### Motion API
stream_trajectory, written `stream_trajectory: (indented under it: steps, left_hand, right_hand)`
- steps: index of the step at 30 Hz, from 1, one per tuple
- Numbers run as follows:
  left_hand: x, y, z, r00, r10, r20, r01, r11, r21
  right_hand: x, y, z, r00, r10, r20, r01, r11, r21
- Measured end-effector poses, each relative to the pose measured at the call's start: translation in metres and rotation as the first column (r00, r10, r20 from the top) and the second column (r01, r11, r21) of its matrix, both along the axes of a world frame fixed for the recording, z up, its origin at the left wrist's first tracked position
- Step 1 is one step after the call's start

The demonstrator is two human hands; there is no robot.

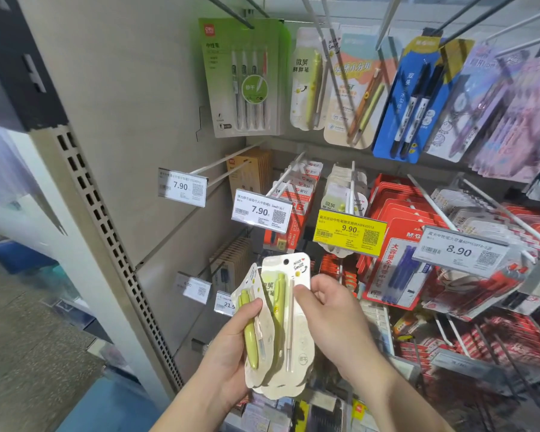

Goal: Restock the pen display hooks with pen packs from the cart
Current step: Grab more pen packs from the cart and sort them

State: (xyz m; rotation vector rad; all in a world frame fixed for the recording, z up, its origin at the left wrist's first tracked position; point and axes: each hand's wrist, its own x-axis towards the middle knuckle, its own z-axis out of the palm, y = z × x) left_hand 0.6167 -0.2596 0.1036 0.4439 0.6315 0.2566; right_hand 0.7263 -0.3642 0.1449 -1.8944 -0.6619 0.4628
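Observation:
My left hand (pixel 231 347) grips a small stack of cream pen packs (pixel 281 338) with yellow-green pens, fanned out in front of the display. My right hand (pixel 334 310) pinches the right edge of the front pack, whose hang hole points up. Above them a white hook (pixel 352 188) carries matching cream packs (pixel 340 194) behind a yellow 9.90 price tag (pixel 349 232). The cart is out of view.
Other hooks hold green packs (pixel 247 79), red boxed packs (pixel 296 194) and red M&G packs (pixel 399 266). White price tags (pixel 262 211) stick out on the hook ends. A perforated shelf upright (pixel 106 232) stands to the left, with floor beyond it.

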Motion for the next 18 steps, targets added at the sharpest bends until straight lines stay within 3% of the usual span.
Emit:
stream_trajectory:
  steps: [7, 12, 18]
  left_hand:
    - [-0.004, 0.001, -0.001, 0.999, -0.036, -0.005, 0.036, 0.999, -0.004]
    - [-0.004, 0.001, -0.005, 0.996, -0.084, -0.019, 0.085, 0.996, 0.015]
    - [-0.002, 0.007, -0.007, 0.999, -0.021, -0.032, 0.021, 1.0, -0.012]
  right_hand:
    - [0.005, 0.001, 0.002, 0.975, -0.048, -0.217, 0.076, 0.99, 0.123]
    - [0.008, 0.003, 0.006, 0.969, -0.01, -0.246, 0.05, 0.986, 0.156]
    - [0.027, 0.001, 0.018, 0.907, -0.161, -0.389, 0.28, 0.92, 0.273]
